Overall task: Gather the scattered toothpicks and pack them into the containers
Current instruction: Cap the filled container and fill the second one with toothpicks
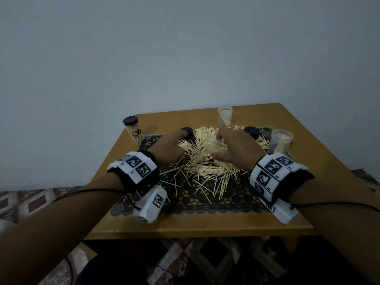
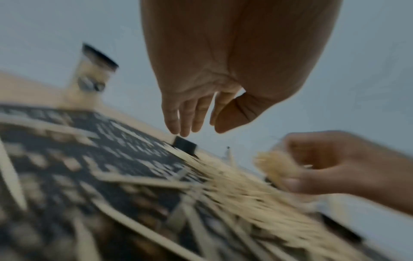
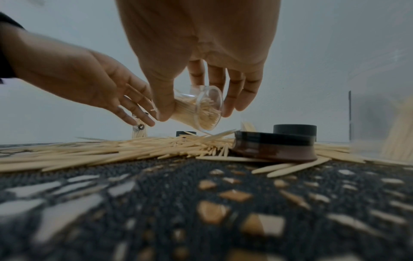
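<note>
A big heap of toothpicks (image 1: pixel 207 161) lies scattered on a black lace mat (image 1: pixel 205 200). My right hand (image 1: pixel 228 145) grips a clear container (image 3: pixel 208 113) between thumb and fingers. The container is tilted on its side just above the heap, partly filled with toothpicks, its mouth pointing to the right. My left hand (image 1: pixel 174 144) hovers over the heap's left part, fingers straight and holding nothing (image 2: pixel 196 128). In the left wrist view, which is blurred, my right hand (image 2: pixel 312 167) shows with the bundle of toothpicks in it.
A container with a black lid (image 1: pixel 133 129) stands at the back left. Open containers holding toothpicks stand at the back centre (image 1: pixel 225 116) and at the right (image 1: pixel 280 140). Loose black lids (image 1: pixel 187 131) (image 1: pixel 251 131) lie at the heap's far edge. The wooden table (image 1: pixel 205 225) meets a wall.
</note>
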